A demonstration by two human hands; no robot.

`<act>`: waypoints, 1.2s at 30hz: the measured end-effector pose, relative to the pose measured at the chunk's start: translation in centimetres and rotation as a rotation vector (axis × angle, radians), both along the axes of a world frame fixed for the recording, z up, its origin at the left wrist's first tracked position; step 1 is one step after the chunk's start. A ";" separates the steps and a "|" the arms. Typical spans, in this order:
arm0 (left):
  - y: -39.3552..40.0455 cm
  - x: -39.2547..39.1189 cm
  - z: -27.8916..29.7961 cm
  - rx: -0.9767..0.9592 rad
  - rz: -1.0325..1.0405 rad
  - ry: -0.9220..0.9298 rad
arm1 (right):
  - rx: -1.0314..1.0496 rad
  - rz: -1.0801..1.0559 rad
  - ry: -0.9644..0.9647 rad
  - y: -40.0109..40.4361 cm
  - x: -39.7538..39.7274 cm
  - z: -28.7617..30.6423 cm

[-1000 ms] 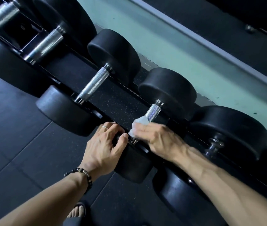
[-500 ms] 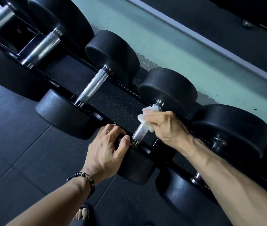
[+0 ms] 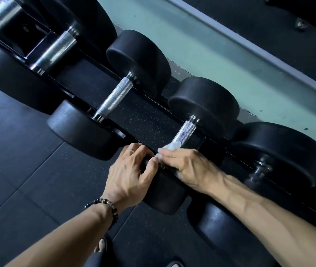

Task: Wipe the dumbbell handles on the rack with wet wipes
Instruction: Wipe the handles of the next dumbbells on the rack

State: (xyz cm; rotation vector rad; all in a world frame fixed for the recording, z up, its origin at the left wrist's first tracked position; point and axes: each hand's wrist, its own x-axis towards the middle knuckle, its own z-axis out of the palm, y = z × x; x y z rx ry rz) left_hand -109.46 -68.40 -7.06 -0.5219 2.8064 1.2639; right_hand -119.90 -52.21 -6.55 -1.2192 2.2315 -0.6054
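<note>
Floor: dark rubber tiles underfoot, speckled matting showing between the rack rails; a sandalled foot at the bottom edge.
Left hand: beaded bracelet at the wrist, ring on one finger; fingers and thumb curled over the near weight head, gripping it to steady the dumbbell.
Right hand: fingers pinch a white wet wipe against the near end of the handle, beside the left thumb.
Handle in work: knurled metal bar sloping up and away to its far weight head; upper part bare above the wipe.
Rack: black rails carrying the row of dumbbells.
Neighbour handles: one to the left, a thicker one beyond; another partly hidden at right.
Wall: pale green, behind the rack.
Method, as judged: keep the wipe wrapped round the bar, slide its full length while twisting, and hold the head firmly so the dumbbell cannot roll.
</note>
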 end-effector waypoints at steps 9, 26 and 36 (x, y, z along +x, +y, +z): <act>0.0 0.0 -0.1 0.005 -0.003 0.004 | -0.082 -0.070 0.089 0.3 0.2 -0.8; 0.1 -0.1 -0.1 0.006 0.003 -0.004 | -0.160 -0.962 0.370 -0.4 -0.6 -1.6; 0.0 -0.1 -0.4 -0.008 -0.003 -0.015 | -0.415 -1.777 -0.446 -3.9 -2.8 -0.2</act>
